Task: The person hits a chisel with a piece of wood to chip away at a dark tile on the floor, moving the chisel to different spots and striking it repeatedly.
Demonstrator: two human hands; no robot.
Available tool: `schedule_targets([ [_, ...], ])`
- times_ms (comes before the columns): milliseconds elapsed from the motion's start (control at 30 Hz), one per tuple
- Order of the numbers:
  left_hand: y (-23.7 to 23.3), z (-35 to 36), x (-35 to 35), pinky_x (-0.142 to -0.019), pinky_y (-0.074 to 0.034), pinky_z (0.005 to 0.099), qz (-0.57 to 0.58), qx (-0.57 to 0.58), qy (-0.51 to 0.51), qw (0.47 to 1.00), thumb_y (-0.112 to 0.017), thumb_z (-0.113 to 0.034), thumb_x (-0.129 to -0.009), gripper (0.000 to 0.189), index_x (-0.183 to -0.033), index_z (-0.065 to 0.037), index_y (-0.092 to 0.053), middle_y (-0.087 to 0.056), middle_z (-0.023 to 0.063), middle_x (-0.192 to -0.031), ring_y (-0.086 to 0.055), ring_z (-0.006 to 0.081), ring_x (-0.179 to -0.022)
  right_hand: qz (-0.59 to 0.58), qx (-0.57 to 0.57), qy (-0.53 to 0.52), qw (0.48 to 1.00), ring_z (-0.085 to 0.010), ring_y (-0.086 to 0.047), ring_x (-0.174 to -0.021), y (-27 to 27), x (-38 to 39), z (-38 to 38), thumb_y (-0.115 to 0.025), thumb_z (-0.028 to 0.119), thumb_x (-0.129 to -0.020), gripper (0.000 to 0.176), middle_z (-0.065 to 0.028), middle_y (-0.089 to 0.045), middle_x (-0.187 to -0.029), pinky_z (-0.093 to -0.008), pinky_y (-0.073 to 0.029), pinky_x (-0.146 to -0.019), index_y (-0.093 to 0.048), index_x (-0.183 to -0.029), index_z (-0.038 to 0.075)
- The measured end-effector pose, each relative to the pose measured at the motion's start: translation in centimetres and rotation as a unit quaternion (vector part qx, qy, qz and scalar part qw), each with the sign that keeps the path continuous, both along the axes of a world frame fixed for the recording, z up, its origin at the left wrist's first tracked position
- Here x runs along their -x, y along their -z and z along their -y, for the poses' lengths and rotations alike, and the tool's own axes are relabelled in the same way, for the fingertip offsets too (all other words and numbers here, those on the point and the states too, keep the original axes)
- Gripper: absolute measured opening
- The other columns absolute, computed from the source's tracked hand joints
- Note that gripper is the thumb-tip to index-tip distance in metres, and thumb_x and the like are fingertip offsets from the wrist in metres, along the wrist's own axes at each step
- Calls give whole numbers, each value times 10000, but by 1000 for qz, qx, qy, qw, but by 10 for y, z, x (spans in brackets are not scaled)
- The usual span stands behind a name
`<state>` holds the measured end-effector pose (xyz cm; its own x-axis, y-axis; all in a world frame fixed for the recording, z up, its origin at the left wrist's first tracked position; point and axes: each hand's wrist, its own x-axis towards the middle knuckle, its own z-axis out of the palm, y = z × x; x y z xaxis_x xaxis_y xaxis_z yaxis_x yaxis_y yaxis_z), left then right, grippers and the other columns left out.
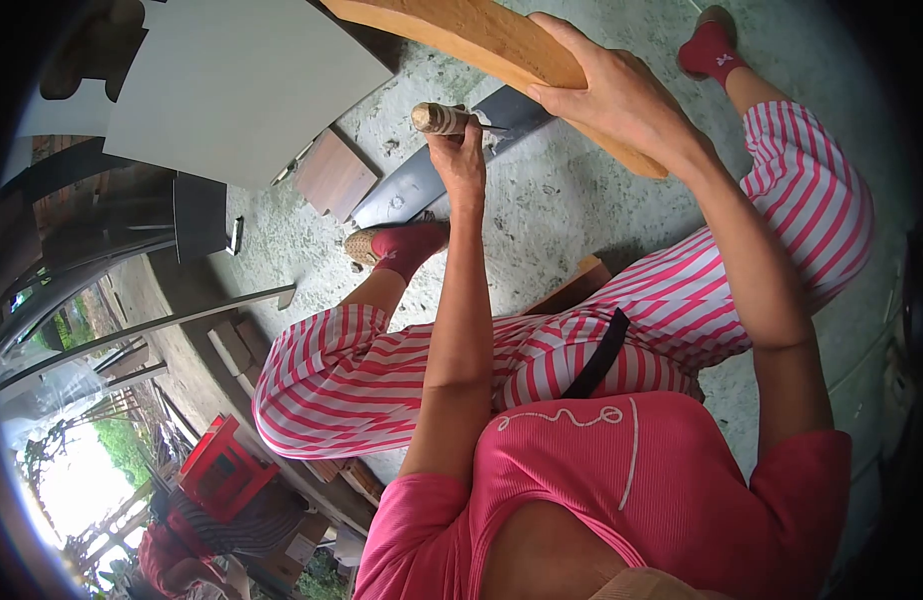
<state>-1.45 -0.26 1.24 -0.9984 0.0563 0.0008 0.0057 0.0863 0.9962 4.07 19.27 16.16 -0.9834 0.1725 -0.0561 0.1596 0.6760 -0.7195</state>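
Observation:
My left hand (459, 165) is closed round a short tool with a thick, wrapped wooden handle (441, 119). A thin dark tip sticks out to the right of the fist; the kind of tool I cannot tell. Beneath it a long dark grey board (414, 182) lies on the floor, with a pale smear near the tool's tip. On the right, my right hand (617, 92) grips a curved piece of wood (472, 35) by its edge, thumb on the near side. The wood rises toward the top of the view, and its lower end passes under my wrist.
A large grey panel (247, 90) takes up the upper left, with a small brown wood-grain board (337, 175) beside it. My feet, in red socks (410, 247), straddle the work. A red plastic stool (222, 468) and another person (177, 560) are at the lower left.

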Motion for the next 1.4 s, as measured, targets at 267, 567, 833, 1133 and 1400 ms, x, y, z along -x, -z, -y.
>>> schedule_targets([
  [267, 3, -1, -7, -753, -478, 283, 6, 44, 11, 999, -626, -72, -825, 292, -1058, 11, -471, -592, 94, -941, -580, 152, -834, -2, 25, -13, 1000, -316, -662, -787, -4, -3, 0, -640, 387, -762, 706, -211, -658, -891, -395, -519, -731, -388, -1352, 92],
  [567, 11, -2, -4, -751, -478, 280, -9, 73, 55, 996, -630, -65, -815, 286, -1051, 6, -485, -609, 83, -904, -583, 148, -808, 44, 34, -11, 998, -311, -652, -840, -5, -3, -1, -648, 417, -765, 722, -205, -647, -965, -383, -501, -763, -368, -1382, 168],
  [833, 6, -9, 0, -730, -467, 287, 4, 122, 91, 988, -666, -79, -794, 313, -1036, -5, -482, -600, 79, -840, -564, 157, -762, -28, 73, -23, 997, -290, -652, -873, 0, -5, 0, -639, 437, -777, 750, -189, -602, -1118, -369, -501, -802, -353, -1380, 95],
  [1133, 19, -36, 5, -730, -474, 386, -14, 101, 100, 990, -648, -82, -720, 358, -1019, 0, -468, -615, 194, -879, -613, 344, -815, -14, 485, -151, 861, -246, -643, -862, -48, -22, -22, -592, 641, -746, 882, -174, -515, -1149, -353, -551, -726, -382, -1287, -23],
  [1400, 43, -85, -25, -787, -427, 432, -158, 186, 169, 955, -663, -102, -642, 348, -946, -32, -508, -551, 174, -879, -527, 369, -873, 1, 462, -30, 886, -229, -602, -874, 0, -48, -3, -596, 533, -790, 699, -143, -566, -995, -360, -501, -802, -432, -1198, -10],
])
